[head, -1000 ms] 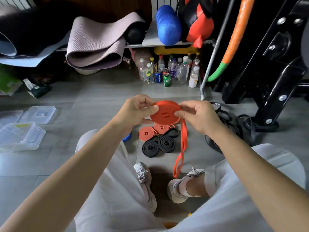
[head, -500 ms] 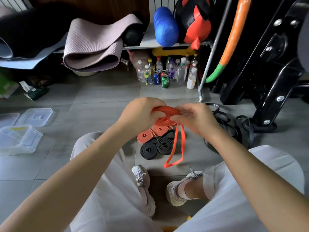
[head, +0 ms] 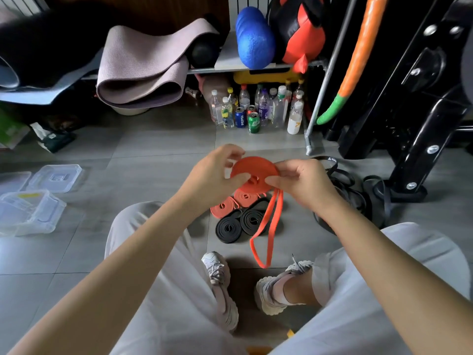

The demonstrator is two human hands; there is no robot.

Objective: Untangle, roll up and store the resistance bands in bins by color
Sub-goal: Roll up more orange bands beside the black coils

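I hold a partly rolled orange resistance band (head: 252,170) in front of me. My left hand (head: 217,172) pinches the coil's left side and my right hand (head: 302,183) pinches its right side. The band's unrolled tail (head: 266,231) hangs down in a loop toward the floor. On the tiles below lie two rolled orange bands (head: 234,202) and two rolled black bands (head: 240,224). A tangle of loose black bands (head: 348,190) lies on the floor to the right.
Clear plastic bins (head: 28,211) and lids (head: 55,178) sit on the floor at left. Bottles and cans (head: 256,111) stand under a shelf of mats (head: 143,70). A black machine frame (head: 419,119) stands at right. My shoes (head: 220,285) are below.
The coil has turned from edge-on back to flat facing me, and my hands have lifted slightly. The hanging tail is shorter than a second ago.
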